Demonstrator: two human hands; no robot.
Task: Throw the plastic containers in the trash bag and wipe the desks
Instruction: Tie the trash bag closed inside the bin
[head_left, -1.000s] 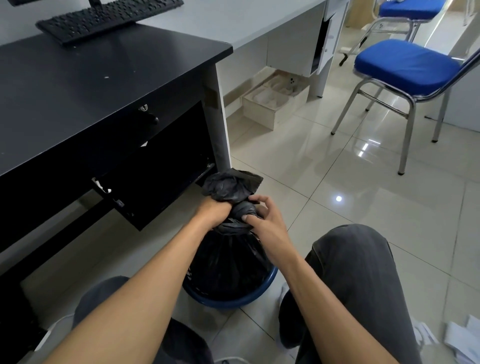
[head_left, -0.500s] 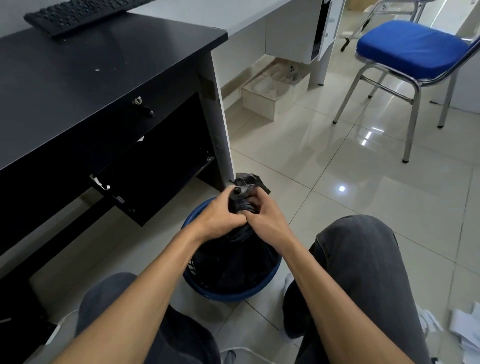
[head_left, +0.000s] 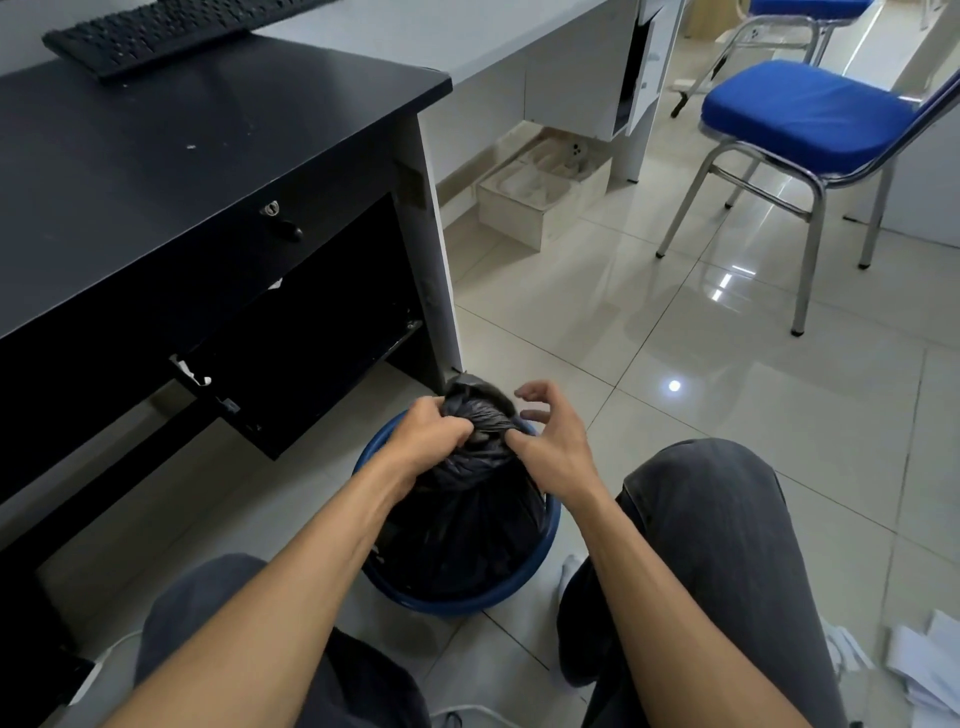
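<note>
Knotting looks like the step in hand: my left hand (head_left: 426, 436) grips the gathered neck of the black trash bag (head_left: 467, 509), which sits in the blue bin (head_left: 457, 605) on the floor between my knees, just beside the black desk (head_left: 156, 171). My right hand (head_left: 556, 447) is loose, thumb against the neck, other fingers curled clear. Next, I judge, it needs 1 firm pinch on the free end to cinch the knot.
</note>
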